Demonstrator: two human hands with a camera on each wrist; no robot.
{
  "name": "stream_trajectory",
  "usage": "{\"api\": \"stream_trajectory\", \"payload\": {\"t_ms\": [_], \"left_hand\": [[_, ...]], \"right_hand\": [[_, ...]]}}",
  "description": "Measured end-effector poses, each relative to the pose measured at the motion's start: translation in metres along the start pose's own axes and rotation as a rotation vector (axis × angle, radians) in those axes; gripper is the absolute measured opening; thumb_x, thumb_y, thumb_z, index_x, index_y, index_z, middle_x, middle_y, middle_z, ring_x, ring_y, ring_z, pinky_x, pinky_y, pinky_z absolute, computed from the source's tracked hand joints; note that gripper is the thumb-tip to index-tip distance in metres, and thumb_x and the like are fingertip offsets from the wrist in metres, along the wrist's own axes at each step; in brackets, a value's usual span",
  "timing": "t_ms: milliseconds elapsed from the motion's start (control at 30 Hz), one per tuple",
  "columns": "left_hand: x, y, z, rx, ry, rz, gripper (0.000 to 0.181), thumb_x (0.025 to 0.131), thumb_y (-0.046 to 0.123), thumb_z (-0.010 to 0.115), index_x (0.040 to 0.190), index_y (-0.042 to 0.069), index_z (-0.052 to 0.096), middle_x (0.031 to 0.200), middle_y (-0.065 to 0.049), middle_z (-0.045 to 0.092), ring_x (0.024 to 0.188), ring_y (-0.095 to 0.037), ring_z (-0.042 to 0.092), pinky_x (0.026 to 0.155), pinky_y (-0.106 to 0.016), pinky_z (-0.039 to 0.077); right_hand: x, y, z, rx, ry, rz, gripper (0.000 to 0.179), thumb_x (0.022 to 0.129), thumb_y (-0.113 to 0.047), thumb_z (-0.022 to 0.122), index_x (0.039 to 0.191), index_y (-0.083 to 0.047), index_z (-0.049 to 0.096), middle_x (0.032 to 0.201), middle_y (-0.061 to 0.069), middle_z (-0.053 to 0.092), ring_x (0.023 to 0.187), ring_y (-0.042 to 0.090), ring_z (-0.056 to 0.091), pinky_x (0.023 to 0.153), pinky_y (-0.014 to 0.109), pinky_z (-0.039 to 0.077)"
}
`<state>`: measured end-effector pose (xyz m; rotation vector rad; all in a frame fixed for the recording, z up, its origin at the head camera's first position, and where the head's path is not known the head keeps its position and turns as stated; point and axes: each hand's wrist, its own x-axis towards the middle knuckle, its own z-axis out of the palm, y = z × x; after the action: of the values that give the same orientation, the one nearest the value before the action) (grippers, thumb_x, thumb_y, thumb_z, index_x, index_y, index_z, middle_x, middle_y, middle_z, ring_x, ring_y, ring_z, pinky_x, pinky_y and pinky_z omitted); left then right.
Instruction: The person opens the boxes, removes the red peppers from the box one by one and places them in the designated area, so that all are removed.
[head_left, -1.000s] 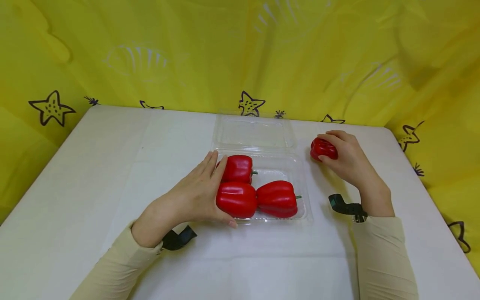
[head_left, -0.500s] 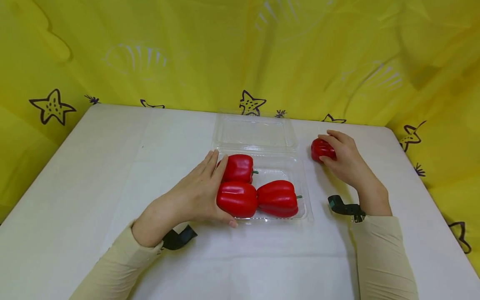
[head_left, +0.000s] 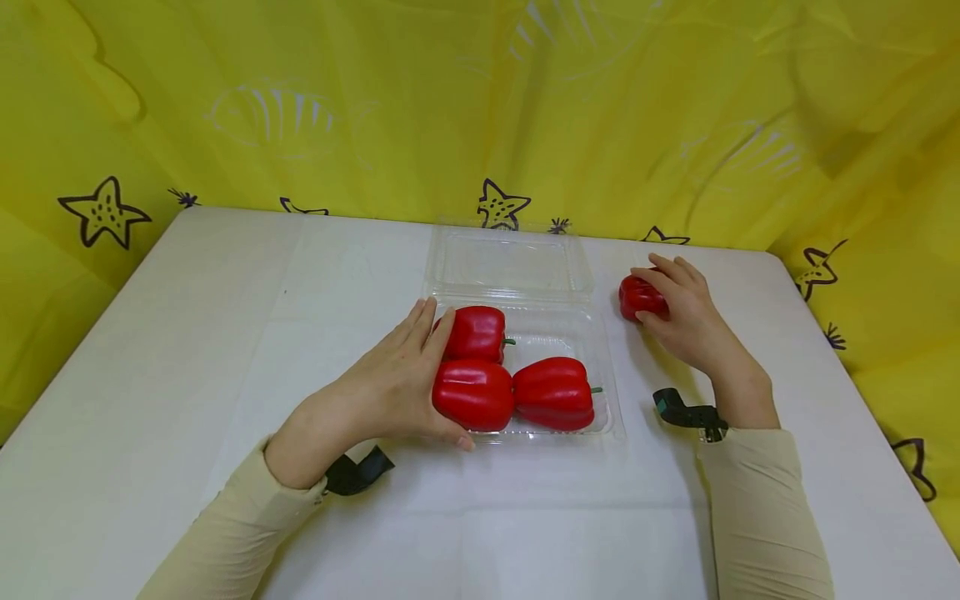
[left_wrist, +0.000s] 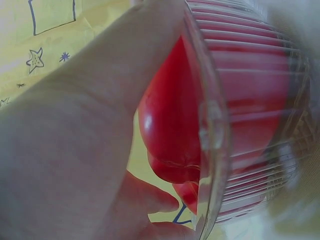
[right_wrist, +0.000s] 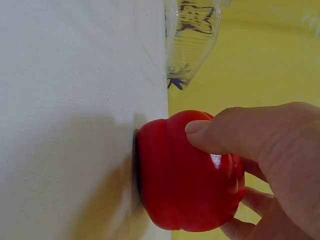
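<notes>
Three red bell peppers sit in a clear plastic clamshell box in the head view: a back-left pepper, a front-left pepper and a front-right pepper. My left hand rests along the box's left side, fingers extended towards the back and thumb at the front edge. To the right of the box, my right hand grips a fourth red bell pepper between thumb and fingers. In the right wrist view, this pepper is right at the white table surface, and the fingertips behind it are partly hidden.
The box's clear lid lies folded back towards the rear edge of the white table. A yellow curtain with starfish and fish drawings hangs behind and at both sides.
My right hand has shifted slightly left and its fingers sit a little higher around the pepper. The left hand, the box and the peppers in it stay as they were.
</notes>
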<state>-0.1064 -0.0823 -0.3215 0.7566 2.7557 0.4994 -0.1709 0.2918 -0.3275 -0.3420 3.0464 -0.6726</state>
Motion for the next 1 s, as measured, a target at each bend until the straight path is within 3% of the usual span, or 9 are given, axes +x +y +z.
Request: {"api": "stream_trajectory", "payload": {"t_ms": [200,467,633,1000], "left_hand": [[0.0,0.0,0.0,-0.004,0.001,0.002,0.137,0.059,0.067,0.083,0.158,0.003,0.014,0.165,-0.022,0.011,0.154,-0.04,0.009,0.116,-0.055,0.034],[-0.001,0.0,0.0,-0.003,0.003,0.003,0.137,0.059,0.068,0.083,0.159,0.003,0.014,0.165,-0.022,0.011,0.154,-0.04,0.01,0.117,-0.054,0.033],[-0.001,0.0,0.0,0.001,-0.002,0.0,0.137,0.059,0.068,0.083,0.158,0.003,0.014,0.165,-0.022,0.011,0.154,-0.04,0.01,0.117,-0.055,0.033],[-0.001,0.001,0.0,0.0,-0.004,-0.008,0.137,0.059,0.068,0.082,0.159,0.004,0.013,0.166,-0.021,0.01,0.154,-0.039,0.009,0.119,-0.054,0.031]], "right_hand": [[-0.002,-0.004,-0.002,-0.005,0.081,-0.06,0.051,0.087,0.0,0.067,0.137,0.001,0.052,0.153,0.029,0.033,0.145,0.05,0.017,0.107,0.073,0.032],[-0.009,-0.024,-0.012,-0.006,0.148,-0.112,0.047,0.088,0.0,0.066,0.134,-0.001,0.056,0.152,0.025,0.037,0.144,0.047,0.024,0.107,0.071,0.034],[-0.017,-0.044,-0.018,0.002,0.149,-0.135,0.046,0.089,-0.001,0.066,0.134,-0.004,0.057,0.152,0.021,0.039,0.143,0.043,0.028,0.108,0.068,0.036],[-0.034,-0.081,-0.018,-0.027,0.152,-0.329,0.046,0.086,-0.002,0.072,0.131,-0.004,0.06,0.145,0.02,0.048,0.133,0.041,0.042,0.099,0.061,0.048]]}}
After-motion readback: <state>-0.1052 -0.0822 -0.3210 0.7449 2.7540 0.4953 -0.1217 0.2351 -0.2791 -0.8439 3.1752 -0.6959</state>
